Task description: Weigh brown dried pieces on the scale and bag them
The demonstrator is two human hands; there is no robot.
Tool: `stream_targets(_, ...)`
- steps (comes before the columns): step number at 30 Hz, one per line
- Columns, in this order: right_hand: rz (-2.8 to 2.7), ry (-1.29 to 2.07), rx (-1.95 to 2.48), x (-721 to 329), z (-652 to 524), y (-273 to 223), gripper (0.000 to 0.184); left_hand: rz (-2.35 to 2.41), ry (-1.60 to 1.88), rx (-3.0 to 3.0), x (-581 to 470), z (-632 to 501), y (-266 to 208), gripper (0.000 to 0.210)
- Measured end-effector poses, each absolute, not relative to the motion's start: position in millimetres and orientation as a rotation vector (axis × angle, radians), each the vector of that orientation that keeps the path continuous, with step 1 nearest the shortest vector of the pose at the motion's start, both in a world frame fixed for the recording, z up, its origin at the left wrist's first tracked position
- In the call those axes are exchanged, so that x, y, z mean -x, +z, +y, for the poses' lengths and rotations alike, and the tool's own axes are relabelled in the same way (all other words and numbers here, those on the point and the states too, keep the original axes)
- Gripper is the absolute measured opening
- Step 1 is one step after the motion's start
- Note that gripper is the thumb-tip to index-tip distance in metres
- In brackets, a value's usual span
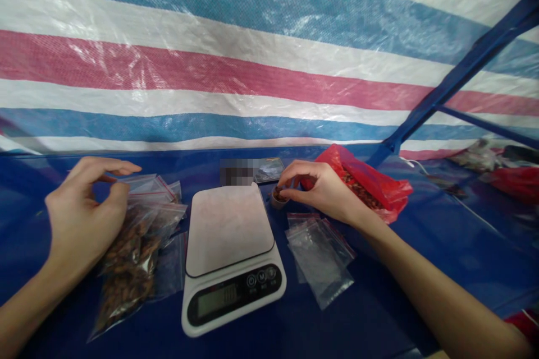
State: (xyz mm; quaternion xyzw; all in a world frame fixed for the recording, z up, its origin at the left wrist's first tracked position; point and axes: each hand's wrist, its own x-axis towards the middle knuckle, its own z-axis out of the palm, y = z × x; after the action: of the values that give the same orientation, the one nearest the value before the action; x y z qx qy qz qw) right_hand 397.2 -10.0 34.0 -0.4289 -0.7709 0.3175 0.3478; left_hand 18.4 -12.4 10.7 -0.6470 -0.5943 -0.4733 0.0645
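Note:
My right hand (314,182) is pinched at a small round cup (278,199) with brown bits in it, just right of the scale; its fingertips partly cover the cup. My left hand (86,216) hovers at the left, thumb and fingers curved apart, with nothing visible between them. Beneath and beside it lies a clear zip bag (130,258) filled with brown, almond-like pieces, among other zip bags. Between my hands stands a white kitchen scale (229,230) with a bare platform; its display digits are too faint to read.
Flat clear zip bags (320,261) lie right of the scale. An open red plastic bag (396,193) of brown-red bits sits behind my right forearm. Beyond the scale is a dark flat object (269,170). A blue metal frame (446,78) and striped sheeting (210,67) rise behind the blue table.

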Motion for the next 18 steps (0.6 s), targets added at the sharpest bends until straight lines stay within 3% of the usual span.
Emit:
stream_targets(14,-1.896,0.678,1.114,-397,-9,31,0.014,-1.797,-1.414,1.953,-14,-10,5,0.021)
stream_targets(18,-1.866,0.597,1.167,-398,-4,15,0.034,-1.795,-1.412,1.976,-14,-10,6,0.021)
